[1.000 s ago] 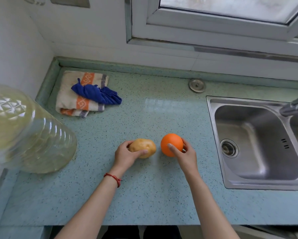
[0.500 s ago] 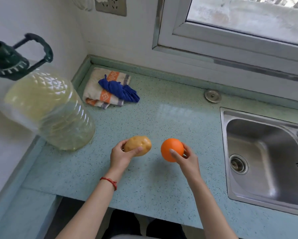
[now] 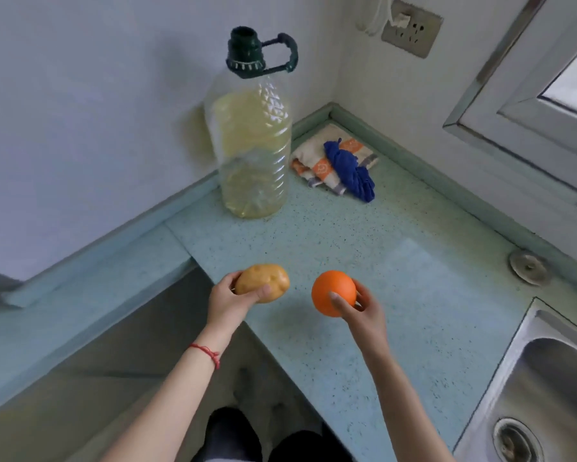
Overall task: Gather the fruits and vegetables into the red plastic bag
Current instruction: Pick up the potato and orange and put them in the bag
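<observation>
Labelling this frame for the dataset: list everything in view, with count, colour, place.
potato: 1, tan, held in left hand
orange: 1, orange, held in right hand
oil jug: 1, clear with yellow oil, dark green cap, counter by wall
cloths: 2, one striped beige-orange, one blue on top, back corner
counter: 1, speckled teal
sink: 1, steel, right
wall socket: 1, grey, upper right
left hand: 1, red string at wrist
right hand: 1

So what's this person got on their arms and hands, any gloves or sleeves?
No gloves or sleeves in view: both forearms are bare. The left hand has a thin red string bracelet at its wrist. The right hand wears nothing visible.
</observation>
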### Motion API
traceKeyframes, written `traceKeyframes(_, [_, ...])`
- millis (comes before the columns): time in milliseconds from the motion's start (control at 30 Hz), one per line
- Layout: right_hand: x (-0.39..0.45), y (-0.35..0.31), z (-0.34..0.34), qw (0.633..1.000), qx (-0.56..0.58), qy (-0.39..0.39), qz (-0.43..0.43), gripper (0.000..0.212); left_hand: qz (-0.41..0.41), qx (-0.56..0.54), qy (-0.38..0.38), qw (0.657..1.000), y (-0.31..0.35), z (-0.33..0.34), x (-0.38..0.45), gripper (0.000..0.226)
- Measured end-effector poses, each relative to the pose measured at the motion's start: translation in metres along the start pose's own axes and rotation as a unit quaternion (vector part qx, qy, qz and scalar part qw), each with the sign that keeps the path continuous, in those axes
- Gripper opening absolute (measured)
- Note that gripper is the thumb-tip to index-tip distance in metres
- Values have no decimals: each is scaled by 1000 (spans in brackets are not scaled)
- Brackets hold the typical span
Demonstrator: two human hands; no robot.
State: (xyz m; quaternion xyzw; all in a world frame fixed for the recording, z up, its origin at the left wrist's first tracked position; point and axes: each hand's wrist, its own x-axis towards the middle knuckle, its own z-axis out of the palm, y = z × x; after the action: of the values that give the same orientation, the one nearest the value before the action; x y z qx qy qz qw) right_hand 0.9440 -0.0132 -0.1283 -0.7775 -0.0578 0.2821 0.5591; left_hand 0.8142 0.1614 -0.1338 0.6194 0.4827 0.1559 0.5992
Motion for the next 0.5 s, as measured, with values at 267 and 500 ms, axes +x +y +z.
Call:
traceKeyframes(267, [-20, -14, 66, 986, -69, -144, -57, 60, -23, -62, 141, 988, -31, -77, -47, 48])
traceKeyframes(500, [-52, -27, 148, 953, -113, -268, -90, 59, -50, -124, 260, 956, -65, -153, -88, 48])
